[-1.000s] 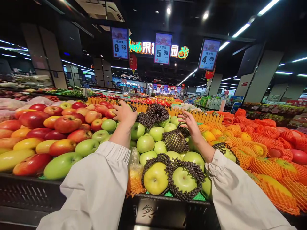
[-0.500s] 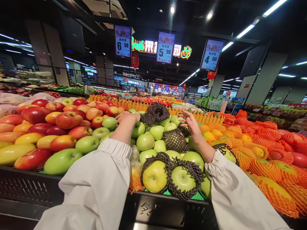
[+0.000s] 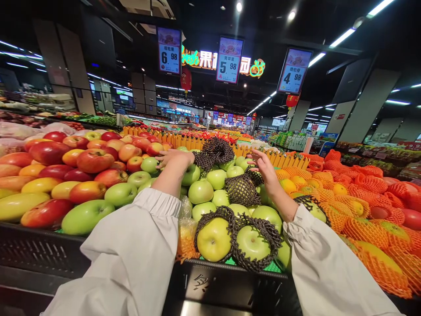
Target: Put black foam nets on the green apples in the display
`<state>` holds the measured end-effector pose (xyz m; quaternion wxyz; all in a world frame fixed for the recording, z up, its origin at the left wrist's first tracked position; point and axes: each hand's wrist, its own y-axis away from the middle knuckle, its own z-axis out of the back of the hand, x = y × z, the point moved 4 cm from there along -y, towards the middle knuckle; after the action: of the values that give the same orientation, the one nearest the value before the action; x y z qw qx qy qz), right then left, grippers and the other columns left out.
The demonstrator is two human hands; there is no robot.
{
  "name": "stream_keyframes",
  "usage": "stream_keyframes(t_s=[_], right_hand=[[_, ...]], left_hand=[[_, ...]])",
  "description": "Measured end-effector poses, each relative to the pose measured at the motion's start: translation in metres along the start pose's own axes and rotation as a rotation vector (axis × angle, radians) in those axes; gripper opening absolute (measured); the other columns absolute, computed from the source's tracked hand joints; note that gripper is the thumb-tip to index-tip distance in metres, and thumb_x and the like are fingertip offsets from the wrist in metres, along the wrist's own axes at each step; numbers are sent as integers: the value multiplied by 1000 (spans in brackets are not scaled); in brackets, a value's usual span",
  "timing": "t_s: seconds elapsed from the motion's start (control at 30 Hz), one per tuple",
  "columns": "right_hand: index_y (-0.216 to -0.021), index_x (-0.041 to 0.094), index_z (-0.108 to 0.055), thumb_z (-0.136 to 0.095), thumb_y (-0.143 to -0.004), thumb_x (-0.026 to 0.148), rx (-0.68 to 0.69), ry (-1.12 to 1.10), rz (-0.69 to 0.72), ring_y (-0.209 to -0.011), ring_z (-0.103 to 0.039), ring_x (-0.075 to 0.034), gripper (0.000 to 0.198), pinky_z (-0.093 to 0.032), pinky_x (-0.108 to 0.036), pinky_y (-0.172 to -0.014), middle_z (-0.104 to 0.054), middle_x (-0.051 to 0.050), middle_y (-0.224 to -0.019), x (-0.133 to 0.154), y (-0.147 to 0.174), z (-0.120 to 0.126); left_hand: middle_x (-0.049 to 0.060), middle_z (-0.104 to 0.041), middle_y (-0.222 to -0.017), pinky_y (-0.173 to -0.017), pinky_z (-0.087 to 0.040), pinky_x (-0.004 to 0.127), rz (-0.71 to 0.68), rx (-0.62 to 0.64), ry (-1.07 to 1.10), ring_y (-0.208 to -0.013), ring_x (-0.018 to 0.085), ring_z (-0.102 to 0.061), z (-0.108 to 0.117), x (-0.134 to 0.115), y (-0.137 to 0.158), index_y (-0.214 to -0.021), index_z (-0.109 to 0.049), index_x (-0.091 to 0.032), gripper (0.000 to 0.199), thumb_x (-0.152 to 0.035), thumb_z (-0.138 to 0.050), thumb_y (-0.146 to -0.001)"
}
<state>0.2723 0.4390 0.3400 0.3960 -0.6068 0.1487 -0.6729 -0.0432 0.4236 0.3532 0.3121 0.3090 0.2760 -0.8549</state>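
My left hand [image 3: 174, 159] lies palm down over the back of the green apples [image 3: 200, 192], near the edge of the red apples [image 3: 95, 160]. Its visible fingertips are apart, and I see nothing held in it; part of the hand is hidden by the wrist. On the other side my right hand [image 3: 264, 167] is open, fingers spread, beside a dark netted apple [image 3: 242, 191]. Black foam netting [image 3: 215, 153] is heaped between the hands at the back. In front sit a yellow-green apple [image 3: 213, 239] and a green apple [image 3: 252, 242], each ringed with black netting.
Orange-netted fruit [image 3: 378, 226] fills the right side, with red-netted fruit [image 3: 371, 182] behind it. A black crate edge [image 3: 230, 267] runs along the front. Behind the apples stands a low yellow picket fence [image 3: 187, 141]. Price signs [image 3: 229, 59] hang overhead.
The view has shifted slightly, with the hanging signs now a little higher and further right. Both hands keep nearly the same place and pose over the apples.
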Motion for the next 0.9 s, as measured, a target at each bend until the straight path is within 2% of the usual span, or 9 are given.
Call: stream_keyframes(t_s=[0.07,0.17,0.23,0.33,0.43,0.57,0.63,0.8,0.9], right_hand=[[-133,29,-54,-53,-86,74,1,2,-4,-119,-61,-27,64,-52,-43,-95,-61,-10,-136,2,0,0],[-129,29,-56,-57,-83,76,-9,1,-18,-117,-62,-27,65,-52,-44,-95,-63,-10,-133,4,0,-1],[-127,29,-57,-59,-81,77,-17,-5,-27,-117,-62,-28,67,-52,-45,-96,-65,-10,-132,5,0,-2],[-126,27,-58,-61,-79,78,-25,-15,-26,-119,-62,-28,69,-51,-46,-100,-65,-11,-131,7,0,-2],[-125,28,-59,-60,-80,77,-24,-12,-22,-119,-62,-28,67,-52,-46,-99,-65,-10,-130,7,1,-2],[-126,28,-59,-60,-80,77,-16,-5,-31,-119,-62,-29,67,-52,-46,-97,-66,-10,-131,6,1,-2],[-126,27,-59,-60,-79,78,-13,-1,-40,-119,-62,-29,69,-52,-45,-96,-66,-11,-132,7,1,-3],[-125,25,-59,-60,-76,81,-19,12,-60,-119,-62,-31,75,-50,-46,-95,-66,-12,-131,10,1,-3],[-126,24,-58,-60,-76,80,-20,27,-63,-120,-61,-31,75,-50,-46,-96,-65,-13,-131,10,1,-3]], left_hand=[[40,-24,-157,-87,-40,63,27,-95,-114,-151,59,-11,12,-8,16,-143,-44,2,86,-69,-43,-95],[34,-41,-153,-107,-42,60,-40,-185,-251,-145,47,-39,21,-26,41,-140,-50,0,73,-55,-52,-92],[32,-54,-143,-106,-45,56,-84,-102,-326,-137,44,-49,17,-34,52,-132,-59,0,69,-54,-55,-90],[29,-60,-138,-102,-50,52,-123,12,-392,-130,44,-56,12,-37,58,-127,-65,-3,64,-50,-66,-84],[27,-63,-136,-100,-52,50,-168,11,-392,-129,42,-58,11,-39,59,-127,-65,-4,55,-41,-67,-85],[29,-64,-134,-100,-53,49,-176,69,-334,-126,41,-62,8,-39,65,-133,-56,-2,69,-42,-74,-80],[29,-64,-133,-102,-52,49,-224,65,-330,-125,40,-62,7,-42,67,-135,-52,-2,70,-36,-77,-79],[23,-67,-128,-97,-55,47,-350,-5,-360,-120,37,-65,8,-49,71,-127,-57,-9,43,-20,-63,-86],[19,-67,-125,-94,-56,47,-414,-130,-300,-118,37,-65,14,-53,73,-119,-63,-14,31,-18,-52,-90]])
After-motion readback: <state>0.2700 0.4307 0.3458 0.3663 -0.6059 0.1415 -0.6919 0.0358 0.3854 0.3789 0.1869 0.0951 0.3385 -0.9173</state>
